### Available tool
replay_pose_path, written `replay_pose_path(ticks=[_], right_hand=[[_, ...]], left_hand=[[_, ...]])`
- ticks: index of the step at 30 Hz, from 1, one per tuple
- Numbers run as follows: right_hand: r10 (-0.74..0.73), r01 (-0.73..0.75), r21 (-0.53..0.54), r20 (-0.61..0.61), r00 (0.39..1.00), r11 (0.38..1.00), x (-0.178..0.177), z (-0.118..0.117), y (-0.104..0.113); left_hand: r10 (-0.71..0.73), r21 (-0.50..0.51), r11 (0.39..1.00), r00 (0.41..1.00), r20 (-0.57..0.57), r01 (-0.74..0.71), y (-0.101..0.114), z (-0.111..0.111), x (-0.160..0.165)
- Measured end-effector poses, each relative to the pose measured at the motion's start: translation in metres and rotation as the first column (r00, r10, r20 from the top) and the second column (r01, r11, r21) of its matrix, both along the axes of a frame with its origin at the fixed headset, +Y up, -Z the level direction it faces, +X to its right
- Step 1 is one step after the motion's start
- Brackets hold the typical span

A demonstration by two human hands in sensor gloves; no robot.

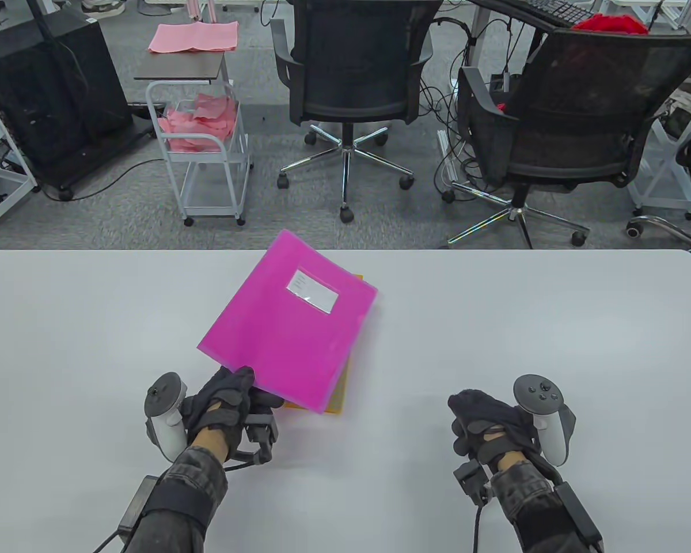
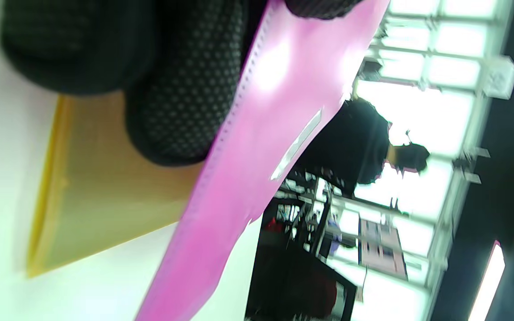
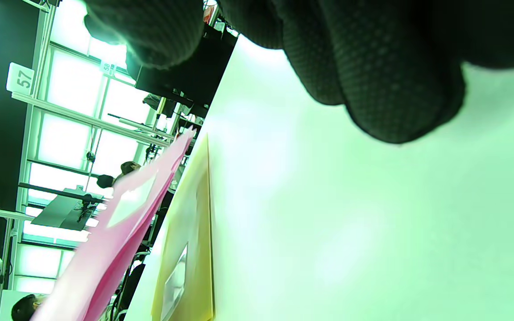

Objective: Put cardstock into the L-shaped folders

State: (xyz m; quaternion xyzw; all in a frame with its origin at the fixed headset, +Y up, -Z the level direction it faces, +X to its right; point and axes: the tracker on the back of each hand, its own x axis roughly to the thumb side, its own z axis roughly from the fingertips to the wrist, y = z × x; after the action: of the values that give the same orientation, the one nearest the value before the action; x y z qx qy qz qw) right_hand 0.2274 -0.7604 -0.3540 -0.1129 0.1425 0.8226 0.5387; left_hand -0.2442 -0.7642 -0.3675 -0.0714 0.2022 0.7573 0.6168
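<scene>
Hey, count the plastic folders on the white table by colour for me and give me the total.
Translucent magenta plastic folder, lifted at one corner by the left hand: 1
Translucent yellow plastic folder, flat underneath: 1
Total: 2

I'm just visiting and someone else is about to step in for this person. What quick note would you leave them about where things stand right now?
Left hand: pinches the near corner of the pink folder and holds it raised off the table.
Right hand: idle, fingers curled, holds nothing.
Yellow folder: flat on the table, under the pink one.
Done: pink folder picked up. Whether any card is inside cannot be told.
Left: no loose cardstock is in view; find it, then slip it into the folders.
</scene>
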Motion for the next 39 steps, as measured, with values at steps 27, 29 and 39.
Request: replay_pose_path(ticks=[27, 29, 39], right_hand=[[0.056, -0.059, -0.055, -0.054, 0.997, 0.997, -0.01, 0.001, -0.003], [0.064, -0.068, -0.065, -0.056, 0.996, 0.996, -0.011, 0.001, -0.004], [0.093, -0.101, -0.078, -0.091, 0.992, 0.992, -0.017, 0.002, -0.002]], left_hand=[[0.278, -0.242, 0.939, 0.954, 0.116, -0.244, -0.035, 0.005, 0.032], [0.278, -0.254, 0.936, 0.954, 0.115, -0.243, -0.034, 0.008, 0.033], [0.271, -0.257, 0.942, 0.939, 0.212, -0.214, -0.021, 0.02, 0.022]])
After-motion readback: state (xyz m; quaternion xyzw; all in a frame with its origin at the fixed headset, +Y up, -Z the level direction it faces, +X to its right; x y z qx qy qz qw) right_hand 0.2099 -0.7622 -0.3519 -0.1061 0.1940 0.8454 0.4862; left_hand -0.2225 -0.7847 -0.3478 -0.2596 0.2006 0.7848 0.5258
